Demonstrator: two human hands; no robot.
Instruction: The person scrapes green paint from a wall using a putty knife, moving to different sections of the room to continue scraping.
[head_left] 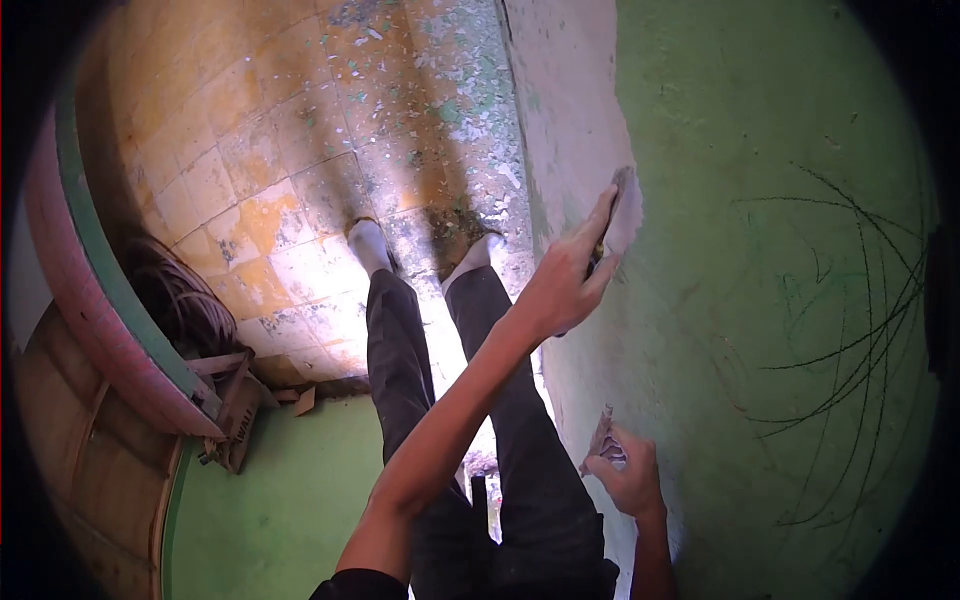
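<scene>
My left hand (572,285) reaches across my body to the wall and is closed around the handle of a scraper (624,212). The scraper's wide, pale blade lies against the wall, where a whitish stripped band meets the green paint. Lower down, close to the wall, my right hand (632,475) pinches a thin flat piece with greyish, rough-looking edges (600,440). Its exact kind is not clear, and the fingers partly cover it. The green wall (740,300) fills the right side, with dark scribbled lines on it.
Both feet stand on worn yellowish tiles (230,180), with green and white paint flakes (450,110) scattered along the wall's foot. On the left are a curved pink-and-green ledge (100,300), a bundle of dark cable-like strands (180,290) and a torn cardboard box (238,415).
</scene>
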